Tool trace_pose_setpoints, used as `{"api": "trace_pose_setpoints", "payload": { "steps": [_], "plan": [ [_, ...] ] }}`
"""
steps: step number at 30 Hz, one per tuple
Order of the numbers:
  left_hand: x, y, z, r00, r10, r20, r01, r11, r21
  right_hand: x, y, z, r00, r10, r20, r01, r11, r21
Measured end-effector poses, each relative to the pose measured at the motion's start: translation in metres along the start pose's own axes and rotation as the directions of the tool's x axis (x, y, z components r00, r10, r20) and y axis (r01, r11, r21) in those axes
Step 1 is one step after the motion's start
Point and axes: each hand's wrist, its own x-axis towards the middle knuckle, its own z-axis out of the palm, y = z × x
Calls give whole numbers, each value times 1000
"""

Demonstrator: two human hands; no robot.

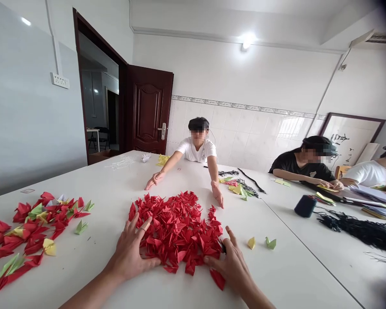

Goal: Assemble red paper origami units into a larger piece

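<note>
A wide heap of folded red paper cranes [180, 229] lies on the white table in front of me. My left hand [128, 244] rests against its left side, fingers spread and thumb along the near edge. On the right side, my right hand [233, 262] is curved with fingers apart, its thumb touching the cranes. A small dark object [224, 246] shows between that thumb and the fingers; I cannot make out what it is or whether it is held. Across the table, another person [197, 148] reaches both arms toward the far side of the heap.
Mixed-colour paper cranes [35, 223] lie at the left. A yellow crane [251, 243] and a green crane [271, 243] sit right of the heap. Further right are a dark thread spool [305, 206], black cords [357, 227] and a person in black [304, 161] handling paper.
</note>
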Motion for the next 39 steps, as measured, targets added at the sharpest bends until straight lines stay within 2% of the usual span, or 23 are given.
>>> {"api": "trace_pose_setpoints", "payload": {
  "steps": [5,11,15,22,27,33,39],
  "plan": [
    [38,3,22,999,44,5,-44,998,-55,46,-10,29,998,-63,-22,61,996,-68],
    [88,2,47,998,-30,48,34,996,-84,113,-11,61,998,-47,-42,41,991,-129],
    [123,2,63,997,-65,41,68,995,-78,143,-12,74,995,-38,-89,23,988,-154],
    [171,0,87,995,-99,29,100,993,-58,166,-11,80,996,58,-74,-73,975,-208],
    [194,-2,101,997,-76,-12,76,996,-40,186,-10,85,993,61,-98,-80,975,-207],
    [211,-7,113,999,-51,16,51,999,-8,203,-8,92,985,84,-149,-110,977,-181],
    [215,-6,116,999,-44,11,44,999,16,205,-10,89,970,114,-215,-126,991,-40]
  ]
}}
